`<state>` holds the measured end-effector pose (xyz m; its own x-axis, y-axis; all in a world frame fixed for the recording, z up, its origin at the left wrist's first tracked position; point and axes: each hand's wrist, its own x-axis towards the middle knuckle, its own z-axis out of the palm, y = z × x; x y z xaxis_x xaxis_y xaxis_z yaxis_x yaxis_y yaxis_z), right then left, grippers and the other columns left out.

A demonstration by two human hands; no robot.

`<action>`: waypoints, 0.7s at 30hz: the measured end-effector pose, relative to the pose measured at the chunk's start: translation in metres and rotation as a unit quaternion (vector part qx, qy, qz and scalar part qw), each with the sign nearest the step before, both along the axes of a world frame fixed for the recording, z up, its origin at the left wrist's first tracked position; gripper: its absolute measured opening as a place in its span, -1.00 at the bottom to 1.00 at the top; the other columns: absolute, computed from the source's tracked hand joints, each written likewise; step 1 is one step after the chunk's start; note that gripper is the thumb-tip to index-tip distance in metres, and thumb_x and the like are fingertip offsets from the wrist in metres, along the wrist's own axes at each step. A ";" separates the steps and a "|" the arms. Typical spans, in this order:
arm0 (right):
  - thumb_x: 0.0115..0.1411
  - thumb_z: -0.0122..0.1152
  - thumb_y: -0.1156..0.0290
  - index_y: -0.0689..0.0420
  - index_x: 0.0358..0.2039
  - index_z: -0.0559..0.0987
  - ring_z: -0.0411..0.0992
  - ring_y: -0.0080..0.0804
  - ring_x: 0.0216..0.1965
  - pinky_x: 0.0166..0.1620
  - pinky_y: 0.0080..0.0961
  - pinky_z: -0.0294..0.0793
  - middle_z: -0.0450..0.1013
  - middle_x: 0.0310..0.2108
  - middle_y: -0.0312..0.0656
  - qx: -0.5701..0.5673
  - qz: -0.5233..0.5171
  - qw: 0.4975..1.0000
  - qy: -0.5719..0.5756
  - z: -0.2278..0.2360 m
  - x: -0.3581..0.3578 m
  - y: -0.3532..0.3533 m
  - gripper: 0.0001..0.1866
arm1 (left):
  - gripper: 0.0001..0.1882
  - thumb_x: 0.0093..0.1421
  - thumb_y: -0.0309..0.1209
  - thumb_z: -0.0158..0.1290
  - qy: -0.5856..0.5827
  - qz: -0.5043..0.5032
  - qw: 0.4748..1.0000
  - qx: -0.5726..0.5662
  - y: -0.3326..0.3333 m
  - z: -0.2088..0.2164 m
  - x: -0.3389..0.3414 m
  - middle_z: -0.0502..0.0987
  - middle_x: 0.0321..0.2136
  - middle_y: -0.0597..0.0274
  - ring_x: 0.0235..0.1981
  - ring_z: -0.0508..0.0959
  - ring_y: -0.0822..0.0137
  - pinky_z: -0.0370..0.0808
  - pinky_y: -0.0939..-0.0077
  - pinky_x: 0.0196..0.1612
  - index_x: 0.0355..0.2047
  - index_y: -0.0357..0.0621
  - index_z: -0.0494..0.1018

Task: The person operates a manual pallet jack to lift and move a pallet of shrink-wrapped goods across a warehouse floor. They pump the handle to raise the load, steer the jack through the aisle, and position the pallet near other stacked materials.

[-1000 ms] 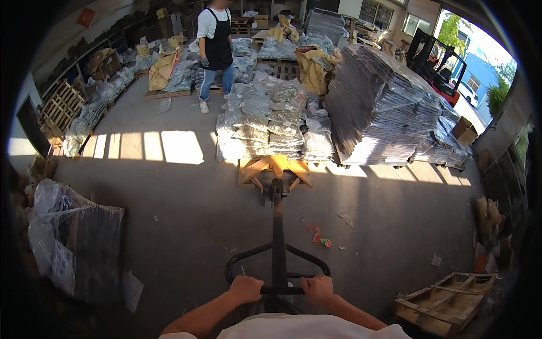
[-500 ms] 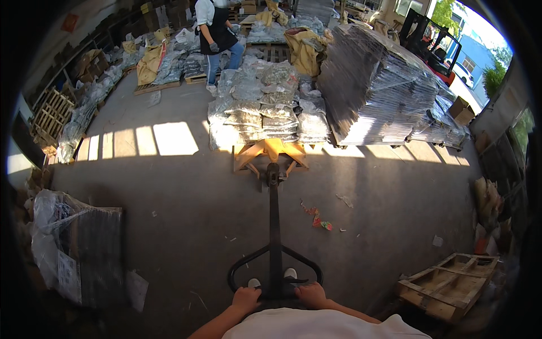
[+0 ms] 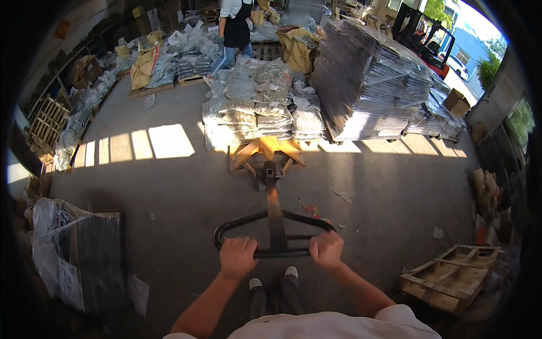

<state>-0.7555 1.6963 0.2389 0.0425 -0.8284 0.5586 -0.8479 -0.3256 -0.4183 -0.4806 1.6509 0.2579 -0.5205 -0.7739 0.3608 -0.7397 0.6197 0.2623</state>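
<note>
Head view: left hand [image 3: 237,257] and right hand [image 3: 326,249] both clenched on black loop handle [image 3: 275,233] of yellow pallet jack [image 3: 266,152], left of and right of tiller. Jack forks sit under stack of plastic-wrapped grey sacks [image 3: 257,104] ahead on concrete floor [image 3: 169,186]. Tall wrapped pallet of flat sheets [image 3: 370,85] just right of stack. Empty wooden pallet [image 3: 449,277] lower right. Another person in dark apron [image 3: 236,28] behind the sacks.

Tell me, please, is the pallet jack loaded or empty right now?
Loaded: the pallet jack sits under a stack of plastic-wrapped bundles, while both hands grip its handle loop.
</note>
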 end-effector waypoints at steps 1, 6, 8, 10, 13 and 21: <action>0.05 0.25 0.37 0.03 -0.80 0.44 0.37 -0.26 -0.71 -0.48 -0.32 0.36 0.33 -0.79 -0.25 0.021 -0.004 0.999 -0.027 -0.046 0.019 0.063 -0.68 | -0.62 -0.28 -0.34 0.40 -0.095 0.007 0.993 0.073 0.067 -0.056 0.021 0.44 -0.51 0.31 -0.42 0.53 0.25 0.35 0.28 -0.33 -0.43 0.02 0.47; 0.36 -0.03 0.03 0.00 -0.52 0.68 0.57 -0.15 -0.41 -0.28 -0.09 0.49 0.56 -0.61 -0.21 0.482 0.038 0.865 0.136 -0.101 0.033 0.111 -0.53 | -0.28 0.16 0.38 -0.06 -0.222 -0.085 0.826 0.511 0.085 -0.084 0.016 0.60 -0.21 0.02 -0.16 0.61 0.09 0.49 0.09 -0.21 -0.24 -0.07 0.58; 0.37 -0.08 -0.08 0.00 -0.53 0.70 0.56 0.00 -0.43 -0.33 -0.07 0.51 0.56 -0.54 -0.08 0.447 0.038 0.888 0.103 -0.020 0.016 0.051 -0.44 | -0.20 0.25 0.42 -0.30 -0.157 -0.044 0.888 0.429 0.031 -0.024 0.007 0.63 -0.47 0.05 -0.33 0.64 -0.02 0.52 0.06 -0.25 -0.31 -0.02 0.63; 0.32 0.09 0.09 0.04 -0.65 0.66 0.46 -0.03 -0.65 -0.47 -0.18 0.46 0.43 -0.76 -0.08 0.135 0.014 0.990 0.045 0.035 -0.005 -0.022 -0.53 | -0.39 0.34 0.13 -0.12 -0.069 0.002 0.970 0.231 -0.036 0.042 -0.009 0.58 -0.59 0.05 -0.50 0.60 -0.03 0.50 0.10 -0.41 -0.57 -0.09 0.57; 0.32 0.07 0.10 0.09 -0.74 0.59 0.39 -0.07 -0.73 -0.61 -0.24 0.36 0.39 -0.78 -0.09 -0.021 -0.100 0.994 0.024 0.102 -0.025 -0.146 -0.47 | -0.52 0.35 -0.12 -0.03 0.022 0.047 0.997 -0.052 -0.145 0.105 -0.039 0.48 -0.71 0.04 -0.66 0.51 -0.03 0.43 0.11 -0.57 -0.63 -0.14 0.52; 0.08 0.20 0.33 -0.01 -0.74 0.49 0.43 -0.29 -0.62 -0.37 -0.32 0.38 0.42 -0.73 -0.27 0.166 -0.018 0.984 0.057 -0.077 0.040 0.127 -0.73 | -0.77 0.16 -0.31 0.13 0.009 0.041 0.993 0.114 0.123 -0.077 0.017 0.40 -0.65 0.20 -0.54 0.50 0.15 0.34 0.22 -0.39 -0.59 -0.05 0.41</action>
